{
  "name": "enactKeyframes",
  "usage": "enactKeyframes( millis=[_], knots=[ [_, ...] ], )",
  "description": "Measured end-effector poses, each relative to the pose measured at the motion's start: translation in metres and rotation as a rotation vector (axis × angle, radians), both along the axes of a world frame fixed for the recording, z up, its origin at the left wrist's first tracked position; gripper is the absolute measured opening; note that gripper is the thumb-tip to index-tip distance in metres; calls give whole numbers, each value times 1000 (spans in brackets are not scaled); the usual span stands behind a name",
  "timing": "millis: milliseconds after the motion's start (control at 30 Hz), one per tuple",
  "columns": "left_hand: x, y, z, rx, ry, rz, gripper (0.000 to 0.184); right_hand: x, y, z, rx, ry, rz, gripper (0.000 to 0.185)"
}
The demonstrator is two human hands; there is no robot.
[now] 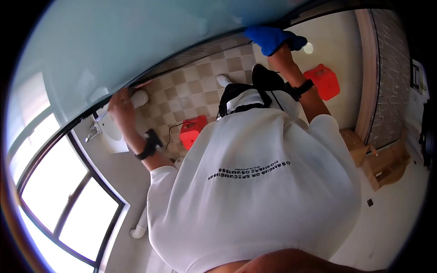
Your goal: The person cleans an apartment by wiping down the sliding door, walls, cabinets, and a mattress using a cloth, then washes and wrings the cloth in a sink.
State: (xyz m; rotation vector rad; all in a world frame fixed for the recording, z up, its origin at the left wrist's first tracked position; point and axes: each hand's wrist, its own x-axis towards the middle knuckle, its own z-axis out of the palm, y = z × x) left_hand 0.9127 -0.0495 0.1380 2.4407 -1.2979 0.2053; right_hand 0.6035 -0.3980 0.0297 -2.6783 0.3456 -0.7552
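Observation:
My right hand [281,53] is closed on a blue cloth [267,40], which covers most of the fingers. The cloth lies against the dark lower edge of a large, shiny bluish panel [150,41]. On the left, my left hand [122,109] is near the same panel's dark edge, blurred, its fingers loosely apart with nothing seen in them. Whether it touches the edge is unclear. Both wrists wear black bands.
Below left are a washbasin [111,132] with a tap [92,133] and a bright window [59,191]. Red plastic stools [193,130] stand on the checked tile floor [182,93] and farther right. A wooden piece [384,166] lies at the right.

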Motion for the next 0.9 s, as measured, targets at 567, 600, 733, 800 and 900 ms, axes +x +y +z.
enactKeyframes(
  millis=[567, 600, 733, 800, 900],
  knots=[
    [-236, -233, 47, -364, 585, -252, 22, -64, -27, 141, 586, -631, 73, 29],
    [-240, -240, 59, -380, 570, -267, 22, -65, -35, 158, 563, -646, 77, 29],
    [-249, -266, 99, -489, 276, -475, 31, -56, -62, 179, 359, -648, -42, 33],
    [-252, -276, 87, -606, 509, -386, 31, -45, -60, 169, 381, -639, -78, 34],
    [-248, -280, 71, -582, 374, -452, 34, -36, -63, 142, 197, -701, -169, 37]
  ],
)
